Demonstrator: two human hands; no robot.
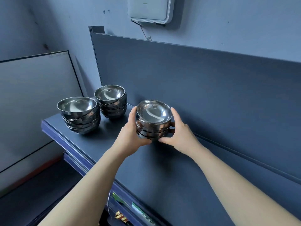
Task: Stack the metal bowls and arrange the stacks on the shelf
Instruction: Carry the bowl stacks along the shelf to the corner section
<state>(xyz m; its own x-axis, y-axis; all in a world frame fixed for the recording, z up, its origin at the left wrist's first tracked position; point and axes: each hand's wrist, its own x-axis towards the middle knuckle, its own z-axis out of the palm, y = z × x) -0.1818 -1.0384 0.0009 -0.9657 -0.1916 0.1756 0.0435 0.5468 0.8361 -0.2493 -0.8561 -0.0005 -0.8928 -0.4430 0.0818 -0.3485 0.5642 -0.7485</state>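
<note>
Both hands, left hand and right hand, have fingers wrapped round a stack of shiny metal bowls at the dark blue shelf; set down crooked, it could topple.

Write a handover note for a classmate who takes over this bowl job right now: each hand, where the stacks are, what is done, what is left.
Left hand grips the left side of the third stack.
Right hand grips its right side.
Front stack and rear stack stand apart at the left end of the shelf.
Done: two stacks placed.
Left: set the third stack down to their right and let go; whether it already touches the shelf is unclear.
</note>
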